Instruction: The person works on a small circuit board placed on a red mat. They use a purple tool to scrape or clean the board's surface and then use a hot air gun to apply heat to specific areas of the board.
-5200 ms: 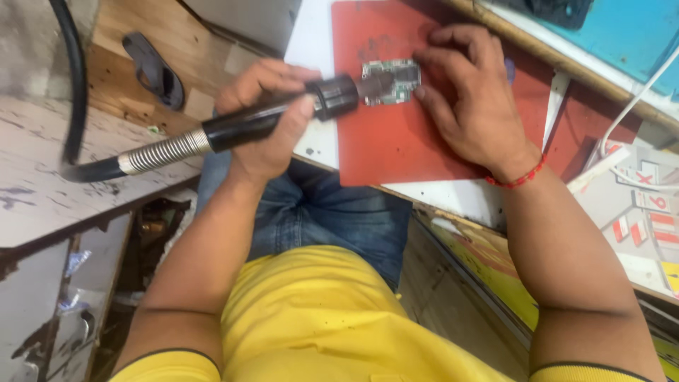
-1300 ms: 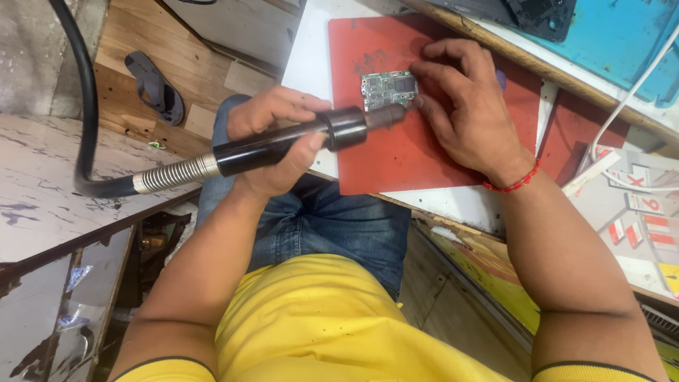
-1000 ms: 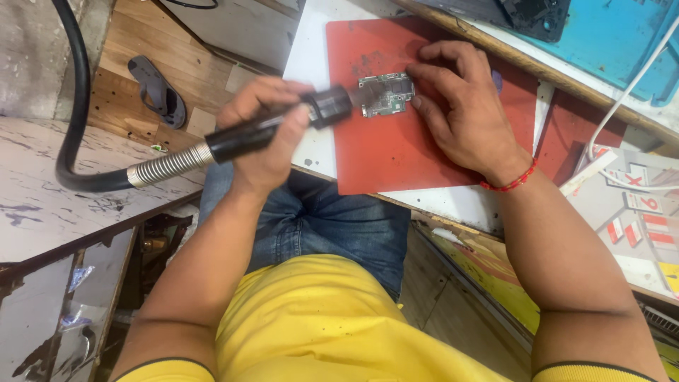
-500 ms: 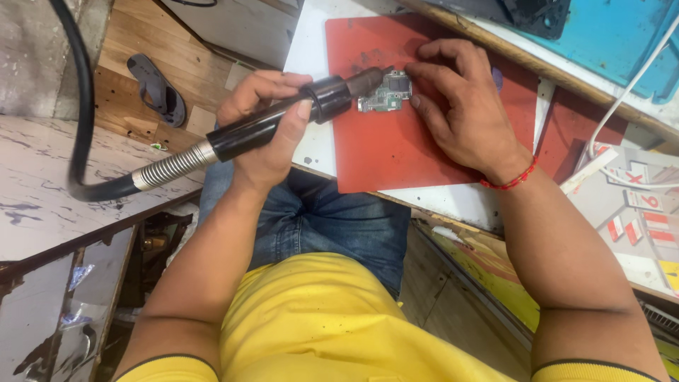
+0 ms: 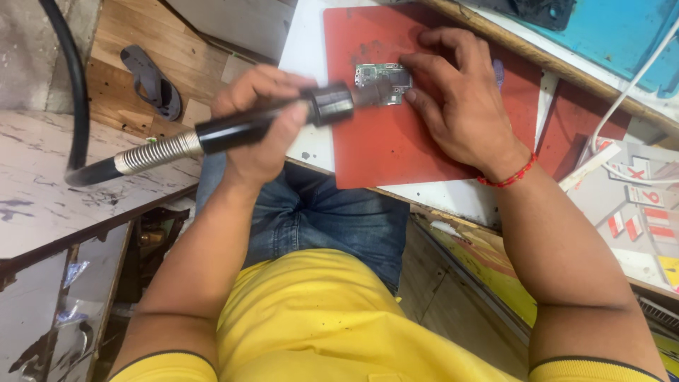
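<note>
My left hand [image 5: 260, 120] grips a black hot-air wand [image 5: 283, 119] with a metal spring collar and a thick black hose [image 5: 74, 92]. Its nozzle points at a small green circuit board [image 5: 382, 79] lying on a red mat [image 5: 382, 141]. My right hand [image 5: 460, 106] rests flat on the mat, fingertips pressing the board's right edge. A red thread bracelet circles that wrist.
The mat lies on a white bench top [image 5: 308, 49] with a wooden edge. A blue panel [image 5: 622, 35] and white cable [image 5: 629, 92] are at the upper right, printed packaging [image 5: 636, 212] at right. A sandal [image 5: 152, 79] lies on the wooden floor; a worn white surface [image 5: 64, 198] is at left.
The wand has kept shifting slightly over the board, its nozzle staying at the board's left end. My right hand has stayed on the board.
</note>
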